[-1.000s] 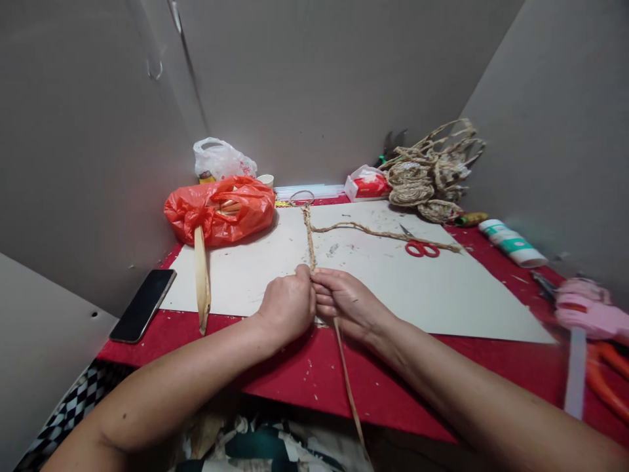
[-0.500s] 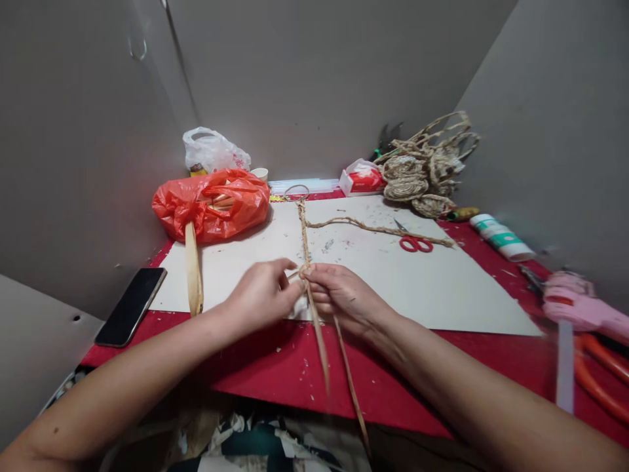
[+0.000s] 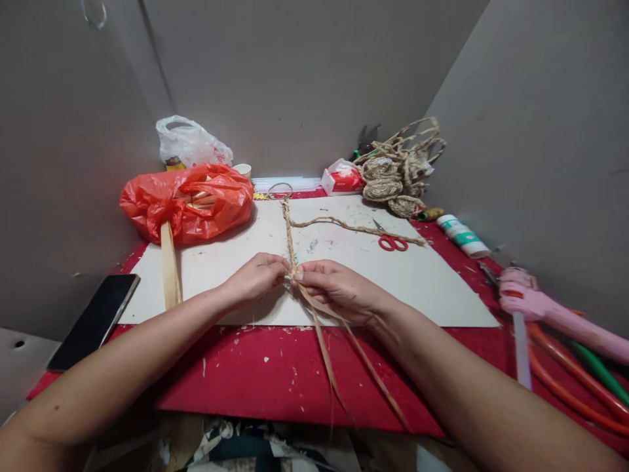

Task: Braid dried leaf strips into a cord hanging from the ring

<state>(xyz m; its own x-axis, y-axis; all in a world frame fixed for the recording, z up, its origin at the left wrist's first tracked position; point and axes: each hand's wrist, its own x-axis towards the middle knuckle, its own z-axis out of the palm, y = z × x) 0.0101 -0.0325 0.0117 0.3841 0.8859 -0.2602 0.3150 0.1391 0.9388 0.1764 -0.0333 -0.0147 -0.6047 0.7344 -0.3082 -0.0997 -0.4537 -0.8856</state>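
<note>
A narrow braided cord (image 3: 289, 236) of straw-coloured fibre runs down the white board (image 3: 216, 269) from a wire ring (image 3: 280, 191) at its far end. At its near end my left hand (image 3: 260, 275) and my right hand (image 3: 339, 288) meet, both with fingers pinched on the braid. Loose flat fibre strands (image 3: 322, 347) trail from under my right hand over the table's front edge. A side length of twisted cord (image 3: 354, 227) branches off to the right, near red-handled scissors (image 3: 392, 242).
On the left lie a red plastic bag (image 3: 187, 203) of fibre strips and a phone (image 3: 94, 321). Coiled cord bundles (image 3: 398, 177) and a tissue pack (image 3: 341, 177) stand at the back. A pink glue gun (image 3: 550, 305) and orange-handled pliers (image 3: 565, 354) lie right.
My left fingers have come in from spread to a pinch at the braid. The loose strands have swung right. The whole view has shifted slightly.
</note>
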